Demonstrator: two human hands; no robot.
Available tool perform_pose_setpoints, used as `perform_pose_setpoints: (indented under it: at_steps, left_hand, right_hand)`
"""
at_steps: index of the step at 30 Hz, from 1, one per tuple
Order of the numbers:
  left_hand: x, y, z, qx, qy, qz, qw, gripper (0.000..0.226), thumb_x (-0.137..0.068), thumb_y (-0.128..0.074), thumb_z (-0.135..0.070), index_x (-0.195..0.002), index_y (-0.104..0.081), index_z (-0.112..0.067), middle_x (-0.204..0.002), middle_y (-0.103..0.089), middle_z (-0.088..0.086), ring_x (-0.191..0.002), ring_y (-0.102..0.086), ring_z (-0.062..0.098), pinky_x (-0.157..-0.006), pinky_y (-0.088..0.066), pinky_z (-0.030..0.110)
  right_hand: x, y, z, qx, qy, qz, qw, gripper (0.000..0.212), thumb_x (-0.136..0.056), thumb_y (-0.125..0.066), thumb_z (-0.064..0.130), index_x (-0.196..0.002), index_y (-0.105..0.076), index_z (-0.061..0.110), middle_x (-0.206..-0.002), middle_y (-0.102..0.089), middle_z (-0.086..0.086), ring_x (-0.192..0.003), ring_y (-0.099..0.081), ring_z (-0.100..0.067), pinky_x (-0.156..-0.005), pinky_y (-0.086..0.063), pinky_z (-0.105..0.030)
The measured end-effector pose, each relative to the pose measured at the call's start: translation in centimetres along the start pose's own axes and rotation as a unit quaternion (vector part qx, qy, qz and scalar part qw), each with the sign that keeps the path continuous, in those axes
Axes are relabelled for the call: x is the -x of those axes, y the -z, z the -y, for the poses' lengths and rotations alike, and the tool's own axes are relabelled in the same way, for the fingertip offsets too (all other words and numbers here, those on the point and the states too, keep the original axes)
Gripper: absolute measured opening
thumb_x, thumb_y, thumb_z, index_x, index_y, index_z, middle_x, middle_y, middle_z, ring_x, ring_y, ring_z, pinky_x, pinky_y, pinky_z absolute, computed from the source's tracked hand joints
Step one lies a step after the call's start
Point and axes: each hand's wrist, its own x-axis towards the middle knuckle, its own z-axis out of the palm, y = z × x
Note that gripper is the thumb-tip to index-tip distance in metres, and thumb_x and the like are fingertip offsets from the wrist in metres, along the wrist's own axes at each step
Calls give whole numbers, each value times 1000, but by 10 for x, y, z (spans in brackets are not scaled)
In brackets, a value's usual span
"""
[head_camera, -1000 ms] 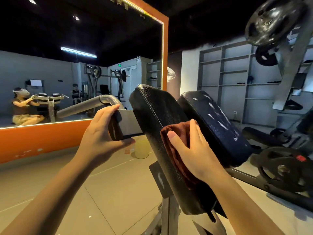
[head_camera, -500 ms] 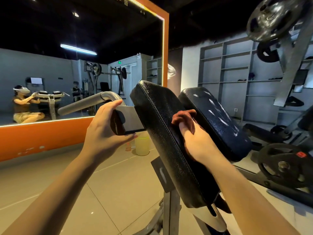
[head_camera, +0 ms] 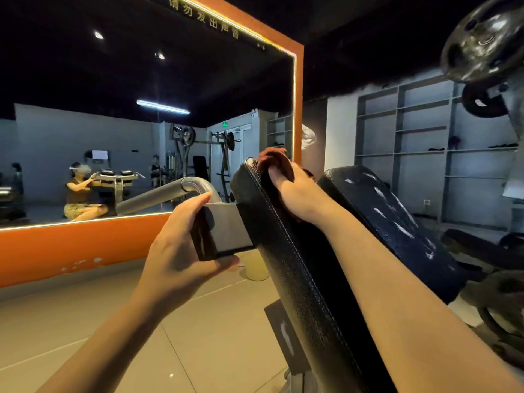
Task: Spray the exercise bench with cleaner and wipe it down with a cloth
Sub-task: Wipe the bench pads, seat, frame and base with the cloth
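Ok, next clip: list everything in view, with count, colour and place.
bench pad: one, black, centre, tilted
second pad: one, black with white streaks, right of it
cloth: one, reddish-brown, at first pad's top edge
metal handle: one, grey, left of pad
mirror: one, orange frame, left wall
weight plates: several, dark, upper right
shelves: grey, back wall
left hand: grips handle bracket
right hand: holds cloth
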Motion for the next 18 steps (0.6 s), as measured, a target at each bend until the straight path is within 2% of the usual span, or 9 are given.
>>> perform_pose_setpoints:
  at_steps: [2, 3, 5, 8, 10, 12, 14, 16, 18]
  left_hand:
    - [0, 2, -3, -4, 12, 5, 1000, 98, -60, -81, -62, -137, -25, -40, -127, -27, -40, -112, -33, -27, -87, -35, 0]
    - [-1, 3, -5, -7, 29, 7, 1000, 103, -59, -82, -59, -141, -22, -38, -129, -25, -37, -112, -33, -23, -94, -30, 6]
    - [-3, 5, -10, -16, 64, 16, 998, 108, -56, -74, -54, -148, -22, -31, -130, -26, -27, -118, -29, -9, -93, -28, 15]
    - [-2, 6, -11, -31, 54, 19, 998, 106, -58, -71, -51, -150, -25, -23, -138, -35, -17, -120, -28, -3, -90, -29, 9]
    - [-1, 6, -12, -39, 44, 11, 998, 105, -57, -70, -52, -148, -30, -19, -145, -42, -4, -118, -31, 0, -88, -31, 9]
    - [-2, 5, -15, -41, 42, 0, 998, 105, -56, -70, -52, -148, -31, -17, -145, -45, 3, -118, -33, 3, -91, -33, 19]
    - [-3, 5, -17, -38, 38, -6, 999, 106, -56, -70, -53, -148, -32, -16, -145, -45, 4, -118, -33, 4, -93, -34, 24]
    - [-2, 5, -15, -36, 33, -9, 999, 104, -57, -70, -53, -147, -33, -17, -145, -45, 3, -119, -33, 3, -96, -34, 25]
    - [0, 4, -13, -37, 22, -11, 999, 101, -59, -72, -51, -147, -33, -19, -144, -45, -1, -121, -34, 2, -97, -33, 21]
  right_hand:
    - [-5, 5, -7, -6, -39, -23, 999, 51, -88, -29, 68, -127, -47, 40, -138, -51, -1, -137, -36, -35, -114, -23, -59]
    - [-4, 7, -9, -1, -43, -24, 999, 50, -87, -28, 67, -122, -49, 38, -133, -54, -2, -134, -40, -34, -113, -24, -59]
    - [6, 10, -14, 23, -44, -18, 999, 56, -85, -26, 67, -124, -49, 34, -132, -55, -2, -132, -43, -31, -113, -24, -58]
    - [62, 13, -18, 19, -45, -2, 999, 72, -85, -31, 76, -147, -32, 40, -153, -36, 6, -146, -24, -26, -118, -15, -57]
    - [115, 10, -14, 19, -29, 17, 999, 72, -86, -31, 73, -151, -19, 46, -159, -21, 16, -149, -10, -15, -121, -10, -52]
    - [150, 6, -4, 46, 2, 39, 998, 66, -83, -29, 70, -145, -8, 59, -157, -7, 30, -148, 3, -4, -123, -3, -47]
    - [148, 2, 10, 62, 28, 52, 996, 48, -89, -28, 64, -127, -1, 72, -149, 0, 37, -144, 10, 3, -123, 3, -43]
    - [115, -4, 28, 93, 46, 59, 993, 45, -99, -29, 52, -130, 0, 68, -155, 0, 29, -144, 8, 1, -122, 7, -43]
    - [64, -14, 42, 136, 73, 39, 987, 53, -103, -29, 48, -151, -6, 47, -163, -3, 13, -149, 3, -12, -120, 8, -51]
